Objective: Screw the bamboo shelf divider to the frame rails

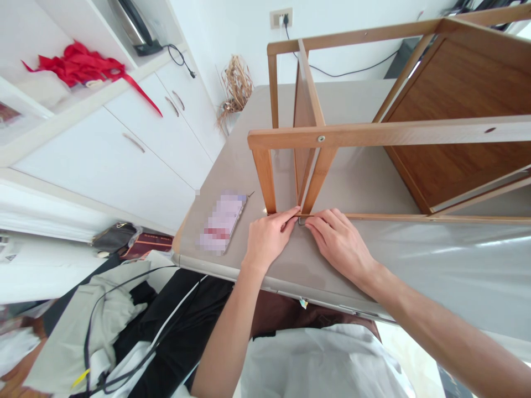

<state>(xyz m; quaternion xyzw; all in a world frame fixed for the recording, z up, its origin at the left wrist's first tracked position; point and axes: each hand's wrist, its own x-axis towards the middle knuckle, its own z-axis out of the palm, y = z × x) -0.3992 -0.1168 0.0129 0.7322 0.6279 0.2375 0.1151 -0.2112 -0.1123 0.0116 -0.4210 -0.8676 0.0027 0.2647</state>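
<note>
A wooden shelf frame (286, 136) lies on its side on the grey table (332, 276). My left hand (269, 235) is at its lower rail, fingers closed against the wood near the foot of two slats. Just to the right, my right hand (338, 240) has its fingers pinched together at the same rail. Between the hands shows a small bent metal hex key (301, 221), by my right fingertips. The fingertips partly hide the key and the joint. A screw head (321, 139) sits in the upper rail.
A phone (222, 224) lies left of my hands, with a thin pointed metal piece (250, 194) at its top. Dried stems (236, 83) stand behind the table. White cabinets (124, 149) hold a kettle (133, 25) and red ribbon (78, 63). Clothes and cables (103, 315) lie lower left.
</note>
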